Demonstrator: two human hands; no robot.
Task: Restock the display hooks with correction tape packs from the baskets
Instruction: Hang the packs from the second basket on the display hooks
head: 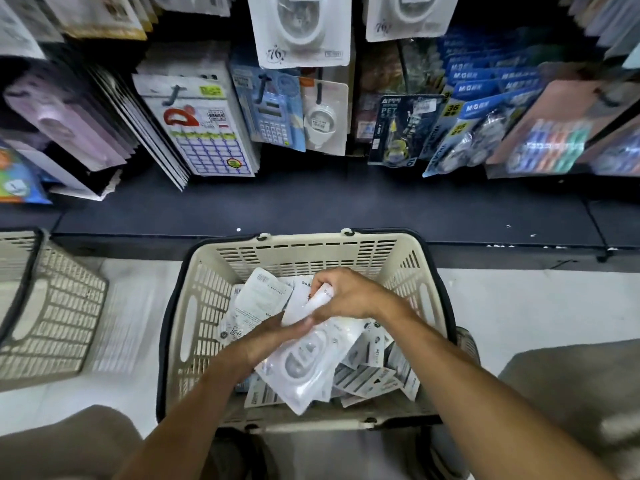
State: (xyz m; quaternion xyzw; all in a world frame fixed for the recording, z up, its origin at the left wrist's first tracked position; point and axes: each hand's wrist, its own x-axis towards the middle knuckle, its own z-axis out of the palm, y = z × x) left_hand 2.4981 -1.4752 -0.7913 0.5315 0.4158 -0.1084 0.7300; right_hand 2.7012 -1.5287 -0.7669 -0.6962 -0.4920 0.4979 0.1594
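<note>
A cream plastic basket [304,249] stands on the floor in front of me, full of white correction tape packs [304,362]. Both my hands are inside it. My right hand [349,294] grips a white pack [320,301] at its upper end, fingers curled round it. My left hand [277,336] holds the same bundle of packs from below left, its fingers partly hidden under them. Above the dark shelf ledge, matching white correction tape packs [299,29] hang on display hooks at the top centre.
A second cream basket [52,306] stands at the left on the floor. The dark shelf ledge [311,206] runs across the middle. Calculators [272,112], sticker sheets [204,126] and blue packs [485,109] hang above it. My knees show at the bottom corners.
</note>
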